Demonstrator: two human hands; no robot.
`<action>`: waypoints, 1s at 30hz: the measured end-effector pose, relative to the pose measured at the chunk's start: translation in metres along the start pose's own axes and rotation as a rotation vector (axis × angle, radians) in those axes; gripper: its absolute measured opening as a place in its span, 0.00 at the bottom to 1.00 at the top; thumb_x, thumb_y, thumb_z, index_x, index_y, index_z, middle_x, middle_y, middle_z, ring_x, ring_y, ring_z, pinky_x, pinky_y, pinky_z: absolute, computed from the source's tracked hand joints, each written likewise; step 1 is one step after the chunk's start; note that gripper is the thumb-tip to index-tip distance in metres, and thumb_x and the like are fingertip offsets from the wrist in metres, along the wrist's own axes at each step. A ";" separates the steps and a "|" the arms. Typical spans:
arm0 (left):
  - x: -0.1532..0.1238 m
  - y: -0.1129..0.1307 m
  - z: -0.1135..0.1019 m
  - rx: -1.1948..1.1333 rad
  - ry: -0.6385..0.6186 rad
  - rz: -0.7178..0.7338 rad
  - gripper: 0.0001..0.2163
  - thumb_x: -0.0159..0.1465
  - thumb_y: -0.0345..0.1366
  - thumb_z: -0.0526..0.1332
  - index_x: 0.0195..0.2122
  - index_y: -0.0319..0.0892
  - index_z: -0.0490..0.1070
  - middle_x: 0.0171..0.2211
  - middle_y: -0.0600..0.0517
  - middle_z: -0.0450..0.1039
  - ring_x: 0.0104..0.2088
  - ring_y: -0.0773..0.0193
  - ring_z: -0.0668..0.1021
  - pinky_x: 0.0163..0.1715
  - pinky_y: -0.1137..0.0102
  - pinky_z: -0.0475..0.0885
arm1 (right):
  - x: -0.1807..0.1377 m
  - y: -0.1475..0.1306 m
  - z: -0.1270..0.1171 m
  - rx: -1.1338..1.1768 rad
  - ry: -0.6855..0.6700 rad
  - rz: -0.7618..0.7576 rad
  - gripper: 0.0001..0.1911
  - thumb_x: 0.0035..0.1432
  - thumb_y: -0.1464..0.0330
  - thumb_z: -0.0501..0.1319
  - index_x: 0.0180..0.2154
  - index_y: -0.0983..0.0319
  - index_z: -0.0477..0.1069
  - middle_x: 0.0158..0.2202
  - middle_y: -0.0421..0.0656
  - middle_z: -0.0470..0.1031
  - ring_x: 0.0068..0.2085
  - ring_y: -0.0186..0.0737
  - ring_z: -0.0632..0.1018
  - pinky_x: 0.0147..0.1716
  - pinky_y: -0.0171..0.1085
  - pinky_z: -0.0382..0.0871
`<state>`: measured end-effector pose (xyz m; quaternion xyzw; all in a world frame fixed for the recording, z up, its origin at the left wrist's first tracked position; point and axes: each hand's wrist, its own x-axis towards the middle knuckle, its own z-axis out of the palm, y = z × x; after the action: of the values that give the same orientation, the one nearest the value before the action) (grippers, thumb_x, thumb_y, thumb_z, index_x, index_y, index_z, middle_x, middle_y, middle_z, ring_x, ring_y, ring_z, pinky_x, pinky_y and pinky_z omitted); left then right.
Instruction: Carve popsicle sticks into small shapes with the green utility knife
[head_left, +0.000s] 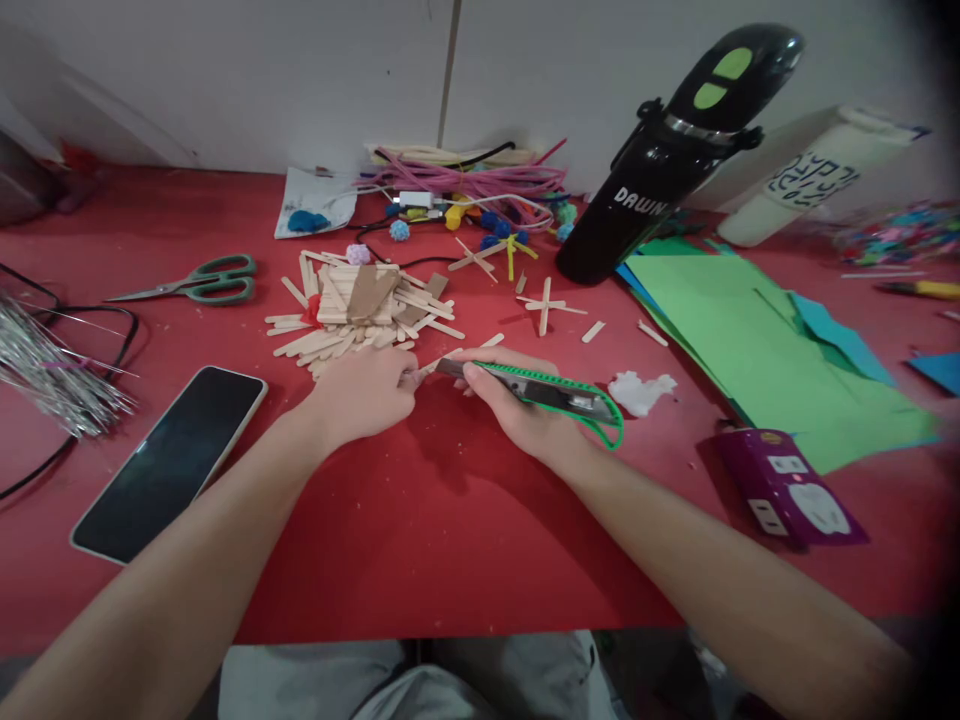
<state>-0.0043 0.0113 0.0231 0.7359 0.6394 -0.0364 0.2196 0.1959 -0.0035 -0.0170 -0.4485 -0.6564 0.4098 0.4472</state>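
My right hand (517, 400) is closed around a green box cutter (551, 387), its tip pointing left. In front of that tip, my left hand (367, 395) pinches a thin wooden craft stick (433, 366). The cutter's tip is at or very near the stick; whether they touch I cannot tell. Just behind my left hand lies a loose heap of craft sticks (330, 335) with a torn piece of brown cardboard (373, 293) on top. Crossed sticks (546, 305) and short cut pieces (593, 331) lie to the right of the heap.
Scissors (217, 280), a phone (172, 460) and silver pipe cleaners (64, 370) lie on the left of the red table (450, 540). A black bottle (660, 170) stands behind green paper sheets (765, 340). A purple adapter (787, 490) sits at right, and pink pipe cleaners (472, 177) lie along the wall.
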 end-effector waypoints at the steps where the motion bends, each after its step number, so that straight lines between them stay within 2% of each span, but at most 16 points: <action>1: 0.000 0.000 0.000 -0.001 0.005 -0.001 0.12 0.65 0.42 0.50 0.35 0.48 0.73 0.41 0.49 0.79 0.41 0.50 0.77 0.33 0.61 0.63 | 0.000 0.000 0.000 -0.001 0.005 -0.006 0.11 0.65 0.60 0.63 0.43 0.59 0.80 0.37 0.42 0.83 0.36 0.38 0.84 0.39 0.37 0.79; 4: 0.000 0.001 0.000 -0.004 0.012 -0.006 0.13 0.65 0.42 0.50 0.36 0.48 0.74 0.42 0.49 0.80 0.42 0.50 0.77 0.33 0.61 0.64 | -0.001 -0.001 0.001 -0.019 0.016 -0.006 0.10 0.64 0.62 0.63 0.42 0.59 0.80 0.36 0.42 0.83 0.35 0.37 0.83 0.39 0.36 0.79; 11: 0.001 0.001 0.000 -0.004 0.012 -0.011 0.13 0.64 0.42 0.51 0.36 0.48 0.75 0.42 0.48 0.80 0.42 0.51 0.77 0.34 0.61 0.64 | -0.001 0.003 0.004 0.004 0.006 -0.016 0.11 0.64 0.62 0.63 0.44 0.58 0.80 0.42 0.43 0.84 0.39 0.39 0.85 0.43 0.39 0.80; 19: 0.001 0.001 0.000 0.002 0.010 -0.014 0.12 0.64 0.40 0.51 0.37 0.48 0.75 0.42 0.49 0.80 0.43 0.49 0.77 0.35 0.60 0.65 | -0.002 0.005 0.004 -0.018 -0.002 -0.038 0.11 0.65 0.62 0.63 0.45 0.58 0.80 0.42 0.42 0.84 0.40 0.39 0.84 0.45 0.39 0.80; 26: 0.001 -0.001 0.001 0.009 0.017 0.013 0.12 0.64 0.41 0.51 0.35 0.48 0.74 0.41 0.48 0.80 0.42 0.50 0.77 0.33 0.61 0.62 | -0.004 0.008 0.002 -0.123 -0.050 -0.079 0.11 0.67 0.62 0.63 0.47 0.55 0.80 0.45 0.40 0.83 0.43 0.38 0.84 0.47 0.37 0.78; 30: 0.003 -0.003 0.001 0.016 0.013 0.059 0.11 0.64 0.40 0.50 0.31 0.46 0.70 0.39 0.48 0.79 0.39 0.52 0.76 0.32 0.62 0.60 | -0.003 0.004 0.003 -0.121 -0.051 -0.143 0.10 0.67 0.63 0.62 0.46 0.57 0.80 0.42 0.41 0.84 0.39 0.37 0.84 0.41 0.34 0.78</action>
<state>-0.0065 0.0137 0.0204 0.7566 0.6183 -0.0302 0.2106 0.1949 -0.0060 -0.0227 -0.4160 -0.7214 0.3478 0.4307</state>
